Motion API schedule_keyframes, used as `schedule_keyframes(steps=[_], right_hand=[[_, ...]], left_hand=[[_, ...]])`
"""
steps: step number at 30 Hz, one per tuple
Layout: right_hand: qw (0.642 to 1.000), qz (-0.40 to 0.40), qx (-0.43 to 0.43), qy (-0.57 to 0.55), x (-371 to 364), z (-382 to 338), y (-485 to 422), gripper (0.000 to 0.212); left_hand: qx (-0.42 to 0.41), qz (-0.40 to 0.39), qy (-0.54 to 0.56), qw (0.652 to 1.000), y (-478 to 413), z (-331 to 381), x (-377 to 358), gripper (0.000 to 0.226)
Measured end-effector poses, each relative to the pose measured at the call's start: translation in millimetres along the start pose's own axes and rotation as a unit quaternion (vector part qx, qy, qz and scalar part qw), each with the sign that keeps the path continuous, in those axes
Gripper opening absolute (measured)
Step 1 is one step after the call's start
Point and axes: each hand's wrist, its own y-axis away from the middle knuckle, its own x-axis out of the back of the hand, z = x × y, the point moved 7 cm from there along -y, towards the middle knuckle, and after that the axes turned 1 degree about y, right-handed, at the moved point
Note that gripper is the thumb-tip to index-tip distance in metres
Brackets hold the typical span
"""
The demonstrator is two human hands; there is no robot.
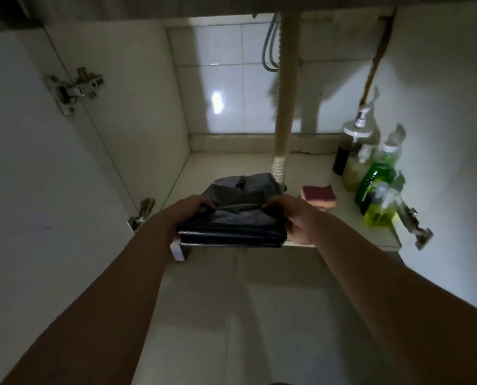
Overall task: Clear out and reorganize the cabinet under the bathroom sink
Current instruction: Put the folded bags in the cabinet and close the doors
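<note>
My left grip (194, 211) and right grip (291, 215) hold the folded black bags (231, 227) between them, over the cabinet floor (231, 165) front edge. A sponge (319, 196) lies just right of my right grip, soap bottles (375, 184) farther right, the drain hose (284, 107) beyond

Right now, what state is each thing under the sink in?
Black bags: folded stack, at the cabinet's front edge.
Left hand: grips the stack's left side.
Right hand: grips its right side.
Sponge: lying flat, untouched.
Green bottle: upright, capped.
Pump bottle: upright.
Left door: open.
</note>
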Motion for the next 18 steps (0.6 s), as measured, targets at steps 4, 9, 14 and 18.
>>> schedule_keyframes(steps=[4,9,14,18], right_hand=[[1.000,-0.010,-0.005,0.027,-11,-18,-53,0.023],[0.998,-0.015,0.014,0.061,-23,-57,-110,0.021],[0.991,-0.014,0.113,0.063,-38,-115,-154,0.023],[0.986,0.018,0.146,0.081,-41,-121,-188,0.029]], left_hand=[[0.002,0.043,-0.049,0.998,-40,23,22,0.027],[0.011,0.029,0.004,1.000,-83,51,41,0.024],[-0.126,0.085,0.028,0.988,-128,111,62,0.033],[-0.164,0.140,0.007,0.976,-159,107,76,0.040]])
